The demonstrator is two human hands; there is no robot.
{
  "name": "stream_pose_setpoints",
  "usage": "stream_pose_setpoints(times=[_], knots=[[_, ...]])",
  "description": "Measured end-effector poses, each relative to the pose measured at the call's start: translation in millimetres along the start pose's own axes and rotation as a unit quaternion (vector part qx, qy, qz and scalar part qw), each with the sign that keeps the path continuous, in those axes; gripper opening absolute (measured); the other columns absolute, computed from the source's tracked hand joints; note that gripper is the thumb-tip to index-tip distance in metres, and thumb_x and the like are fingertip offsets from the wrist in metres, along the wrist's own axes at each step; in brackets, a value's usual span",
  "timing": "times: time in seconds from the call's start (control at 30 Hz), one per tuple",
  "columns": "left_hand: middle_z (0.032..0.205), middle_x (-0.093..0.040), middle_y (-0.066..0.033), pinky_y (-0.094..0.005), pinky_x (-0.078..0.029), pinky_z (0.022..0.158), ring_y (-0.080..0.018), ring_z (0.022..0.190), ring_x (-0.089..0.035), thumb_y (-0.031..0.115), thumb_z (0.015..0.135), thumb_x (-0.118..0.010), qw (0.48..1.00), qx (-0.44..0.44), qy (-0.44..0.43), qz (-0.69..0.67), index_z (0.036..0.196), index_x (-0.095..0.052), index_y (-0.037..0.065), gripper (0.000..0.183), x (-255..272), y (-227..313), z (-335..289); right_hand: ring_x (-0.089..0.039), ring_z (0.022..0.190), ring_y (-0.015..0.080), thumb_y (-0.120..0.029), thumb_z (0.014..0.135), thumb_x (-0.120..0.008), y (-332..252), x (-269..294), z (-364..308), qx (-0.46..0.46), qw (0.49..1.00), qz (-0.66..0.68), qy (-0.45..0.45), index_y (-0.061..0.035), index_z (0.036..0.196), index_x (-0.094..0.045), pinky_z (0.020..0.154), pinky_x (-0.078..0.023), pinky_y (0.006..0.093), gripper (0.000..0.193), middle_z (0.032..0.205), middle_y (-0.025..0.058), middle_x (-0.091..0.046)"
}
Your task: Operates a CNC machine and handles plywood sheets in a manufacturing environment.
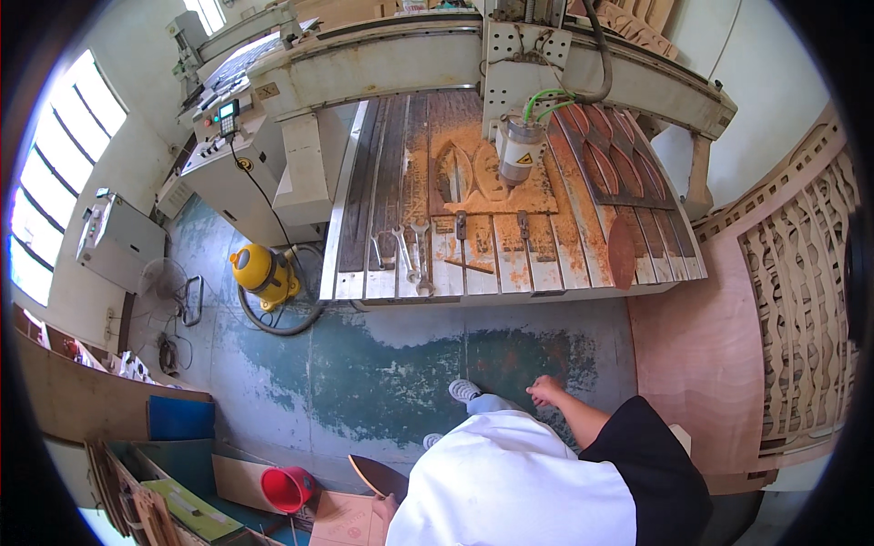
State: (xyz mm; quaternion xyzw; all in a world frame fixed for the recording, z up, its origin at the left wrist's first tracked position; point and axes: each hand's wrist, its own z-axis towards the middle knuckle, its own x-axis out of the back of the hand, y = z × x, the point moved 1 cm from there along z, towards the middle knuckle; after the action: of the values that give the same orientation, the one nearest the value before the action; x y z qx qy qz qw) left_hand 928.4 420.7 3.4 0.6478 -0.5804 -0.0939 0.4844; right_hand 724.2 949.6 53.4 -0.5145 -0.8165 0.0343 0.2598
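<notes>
Beside the white apron (519, 482), off the machine bed's (355, 282) front edge, a pointed board (376, 476) is gripped by the left hand (386, 507), best kept clear of the bucket (308, 487); the right hand (546, 391), curled, seems empty.

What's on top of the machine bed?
Wrenches, clamps, a dusty panel, a patterned panel and a brown pointed piece. The bed beneath the panels is mostly covered; the spindle hides part of the dusty one.

A bright barred window (68, 173) pierces the white wall (150, 82) far left of the grip; the worn green-and-grey painted floor (391, 373) spreads ahead.
</notes>
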Motion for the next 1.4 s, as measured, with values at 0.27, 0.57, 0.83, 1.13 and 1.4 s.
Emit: stream_pose_setpoints(times=[0.27, 0.57, 0.83, 1.13, 1.4], knots=[[0.072, -0.061, -0.0132, -0.0323, -0.045, 0.059, -0.0188, 0.062, -0.058, -0.001, 0.064, -0.06, 0.998, 0.031, 0.037, 0.034, 0.082, -0.06, -0.008, 0.019, 1.2, 5.4, -3.3, -0.064, 0.061, 0.0191, -0.025, 0.085, -0.059, -6.9, -0.7, 4.4, 0.002, 1.0, -0.004, -0.002, -0.0006, 0.09, -0.059, 0.048, -0.05, 0.0298, 0.025, 0.079, 0.0106, -0.064], [0.074, -0.061, -0.0132, -0.0306, -0.046, 0.053, -0.0181, 0.06, -0.058, -0.003, 0.067, -0.058, 0.999, 0.0, 0.035, -0.004, 0.083, -0.059, -0.005, 0.017, -1.1, 43.2, -9.6, -0.064, 0.061, 0.0193, -0.024, 0.084, -0.06, -15.4, -2.9, 8.5, 0.002, 1.0, -0.005, -0.012, -0.0005, 0.089, -0.059, 0.048, -0.05, 0.0293, 0.024, 0.077, 0.0108, -0.064], [0.068, -0.058, -0.0097, -0.0288, -0.043, 0.044, -0.0157, 0.054, -0.054, -0.003, 0.068, -0.057, 0.993, 0.044, 0.1, -0.039, 0.08, -0.058, -0.004, 0.012, -4.9, 78.6, -17.3, -0.064, 0.061, 0.0183, -0.024, 0.084, -0.06, -36.8, -3.4, 4.1, 0.012, 1.0, -0.029, -0.003, -0.0009, 0.089, -0.061, 0.047, -0.051, 0.0292, 0.024, 0.077, 0.01, -0.065], [0.069, -0.058, -0.007, -0.0273, -0.042, 0.058, -0.0136, 0.061, -0.052, -0.003, 0.07, -0.055, 0.983, -0.081, 0.151, -0.061, 0.08, -0.058, -0.004, 0.01, 0.3, 135.7, 17.6, -0.063, 0.059, 0.0163, -0.024, 0.083, -0.061, -65.4, -4.9, 26.7, 0.048, 0.996, -0.07, -0.011, -0.0015, 0.087, -0.062, 0.048, -0.051, 0.028, 0.023, 0.076, 0.0082, -0.065], [0.08, -0.06, -0.003, -0.0236, -0.045, 0.06, -0.0098, 0.07, -0.055, 0.0, 0.079, -0.056, 0.971, -0.129, 0.103, -0.173, 0.09, -0.058, -0.002, 0.012, 2.6, 256.1, 27.1, -0.063, 0.059, 0.0151, -0.025, 0.08, -0.063, -135.7, -15.1, 20.9, 0.178, 0.98, -0.082, -0.024, -0.0022, 0.082, -0.063, 0.05, -0.05, 0.0276, 0.023, 0.071, 0.0072, -0.065]])
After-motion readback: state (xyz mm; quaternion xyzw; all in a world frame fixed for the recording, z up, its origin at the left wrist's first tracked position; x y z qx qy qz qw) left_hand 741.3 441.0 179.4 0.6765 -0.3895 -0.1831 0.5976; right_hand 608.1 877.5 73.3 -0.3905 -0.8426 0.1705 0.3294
